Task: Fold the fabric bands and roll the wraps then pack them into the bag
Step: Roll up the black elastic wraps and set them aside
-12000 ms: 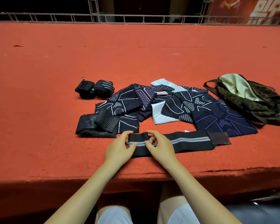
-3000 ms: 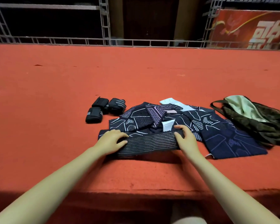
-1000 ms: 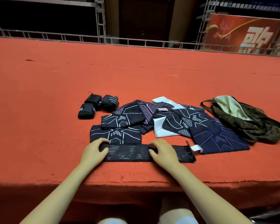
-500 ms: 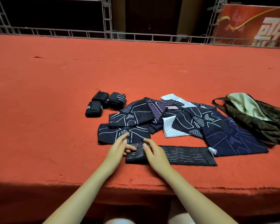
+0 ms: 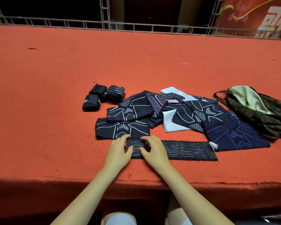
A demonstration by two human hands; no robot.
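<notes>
Red tabletop (image 5: 55, 111) carries everything. Your left hand (image 5: 118, 151) and right hand (image 5: 153, 150) now curl their fingers round the wrap's (image 5: 185, 151) left end, where a roll has just started; rolling is underway. Its long axis runs left-right, tail toward the bag (image 5: 258, 114).

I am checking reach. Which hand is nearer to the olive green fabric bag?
Right. The right hand lies between the olive green fabric bag and the left hand, which is farther from it.
</notes>
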